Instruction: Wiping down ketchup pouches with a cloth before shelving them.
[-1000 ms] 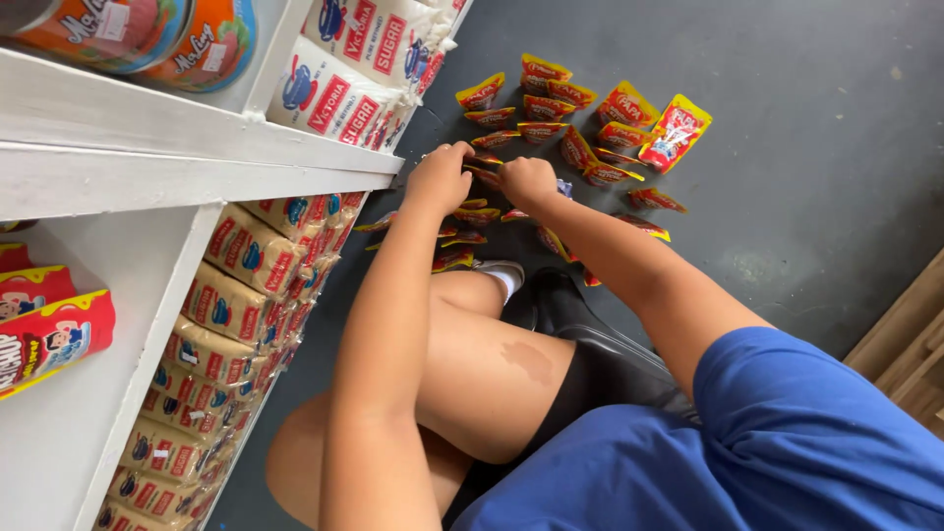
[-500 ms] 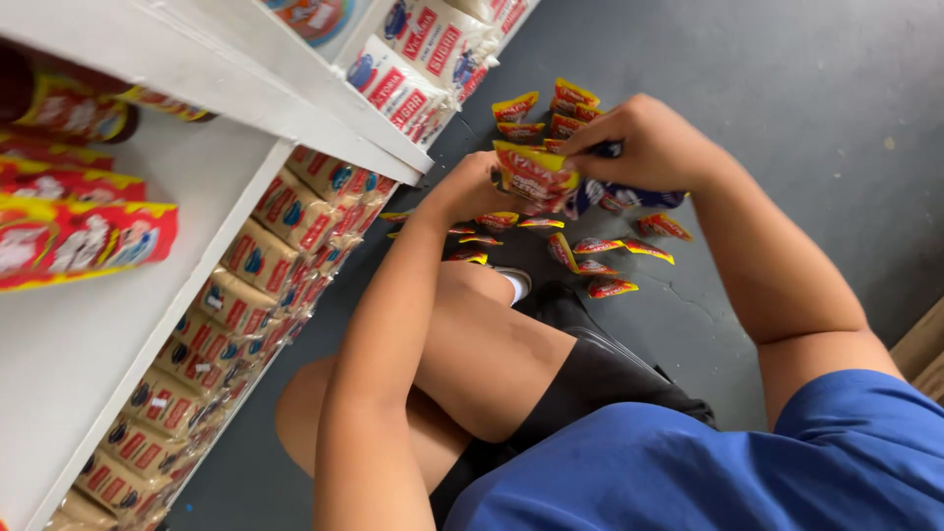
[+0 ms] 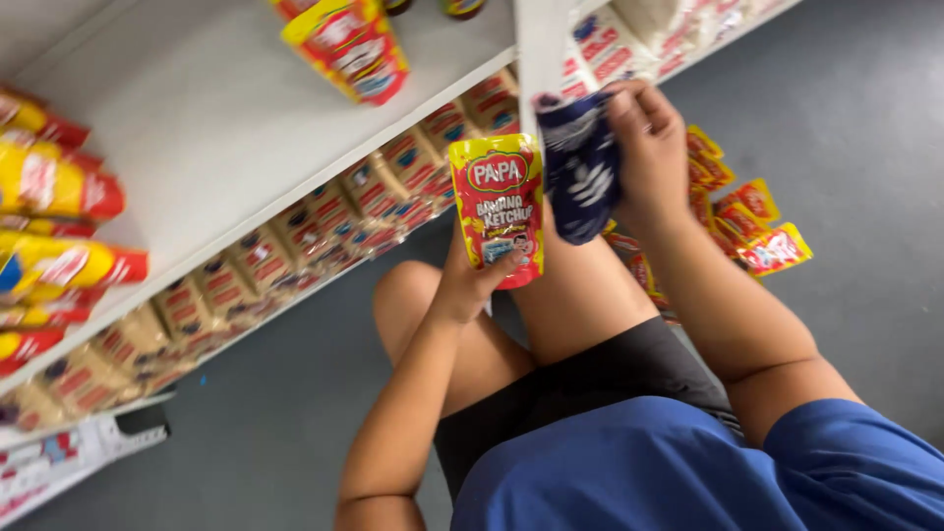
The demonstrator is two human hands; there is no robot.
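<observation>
Blue fabric of my shirt [image 3: 688, 472] is filling the bottom of the view, and my bare knees are folding beneath me on the grey floor [image 3: 865, 118] as I am crouching at the shelving. My left hand [image 3: 472, 280] is gripping a red and yellow sauce pouch [image 3: 501, 206] by its lower edge, thumb pressing across the front, so the printed face is turning toward me and staying readable. That pouch is standing upright in the air above my knee, its long axis running top to bottom, its top edge pointing up toward the white shelf [image 3: 226, 128]. Holding it low like this is leaving most of its face uncovered.

My right hand [image 3: 644, 147] is clenching around a dark blue patterned cloth [image 3: 580, 167], bunching it just beside the pouch, touching or nearly touching its right edge; I cannot tell which. The cloth is hanging down from my hand, raised level with the pouch rather than resting anywhere.

Beyond my right forearm, more red and yellow pouches [image 3: 757, 231] are lying scattered flat on the floor, pointing various ways, within arm's reach. Further off, one similar pouch [image 3: 349, 44] is standing on the white shelf, others [image 3: 49, 177] are lying stacked at its left end, and rows of small packets [image 3: 246, 265] are lining the shelf below.
</observation>
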